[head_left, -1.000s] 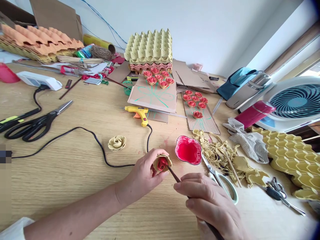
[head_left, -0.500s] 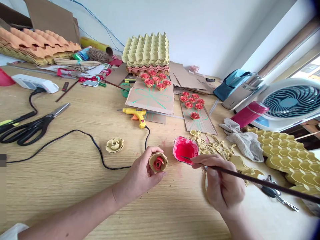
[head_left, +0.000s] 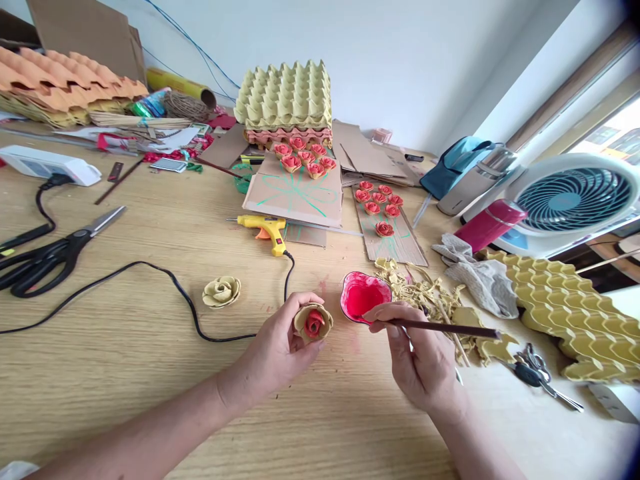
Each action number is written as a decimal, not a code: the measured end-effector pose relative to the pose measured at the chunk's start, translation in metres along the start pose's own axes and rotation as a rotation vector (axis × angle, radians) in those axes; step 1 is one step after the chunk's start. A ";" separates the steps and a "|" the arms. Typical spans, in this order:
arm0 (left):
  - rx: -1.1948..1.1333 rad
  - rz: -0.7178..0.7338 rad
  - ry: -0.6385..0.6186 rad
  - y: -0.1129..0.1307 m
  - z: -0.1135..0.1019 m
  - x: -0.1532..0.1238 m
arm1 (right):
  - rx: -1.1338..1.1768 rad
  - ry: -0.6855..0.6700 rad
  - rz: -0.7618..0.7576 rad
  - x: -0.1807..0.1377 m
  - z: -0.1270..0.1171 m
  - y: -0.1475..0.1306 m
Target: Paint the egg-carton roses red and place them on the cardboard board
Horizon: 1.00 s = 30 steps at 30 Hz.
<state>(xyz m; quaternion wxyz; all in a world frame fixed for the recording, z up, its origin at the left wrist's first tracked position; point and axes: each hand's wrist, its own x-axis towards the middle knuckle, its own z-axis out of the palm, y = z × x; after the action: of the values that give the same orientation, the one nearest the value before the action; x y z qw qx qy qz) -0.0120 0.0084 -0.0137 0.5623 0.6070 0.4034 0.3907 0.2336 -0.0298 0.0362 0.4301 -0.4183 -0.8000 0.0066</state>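
My left hand (head_left: 277,350) is closed around a cardboard rose (head_left: 313,322) with a red-painted centre and tan outer petals, held just above the wooden table (head_left: 125,347). My right hand (head_left: 420,357) pinches a thin dark paintbrush (head_left: 445,327), its tip dipped into the small dish of red paint (head_left: 363,297) right of the rose. The brush handle points right. An unpainted cardboard rose (head_left: 221,292) lies on the table to the left.
A yellow glue gun (head_left: 265,228) and its black cord (head_left: 150,280) lie behind my hands. Black scissors (head_left: 45,257) lie far left. Cardboard panels with red roses (head_left: 300,183), stacked egg trays (head_left: 285,97), cut scraps (head_left: 425,293), a grey cloth (head_left: 480,277), keys (head_left: 535,370) and a fan (head_left: 570,200) fill the right.
My right hand took the brush off the rose's centre and carried it right to the paint dish, where the tip now dips. The left hand kept hold of the rose.
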 end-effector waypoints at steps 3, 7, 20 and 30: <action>0.002 -0.004 0.002 0.001 -0.001 0.000 | 0.043 0.010 0.022 -0.002 -0.001 0.002; 0.042 0.014 0.007 0.004 -0.001 0.000 | 0.267 0.155 0.102 -0.008 -0.003 -0.003; 0.173 0.090 -0.071 -0.008 0.000 -0.005 | 0.493 -0.006 -0.082 -0.015 0.001 -0.030; 0.131 0.052 -0.074 -0.001 0.001 -0.005 | 0.379 -0.039 -0.089 -0.005 0.006 -0.031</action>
<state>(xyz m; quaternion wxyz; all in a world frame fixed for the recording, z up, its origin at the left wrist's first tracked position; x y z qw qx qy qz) -0.0132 0.0040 -0.0153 0.5254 0.6669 0.3910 0.3554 0.2110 -0.0514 0.0403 0.4854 -0.2939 -0.8103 0.1462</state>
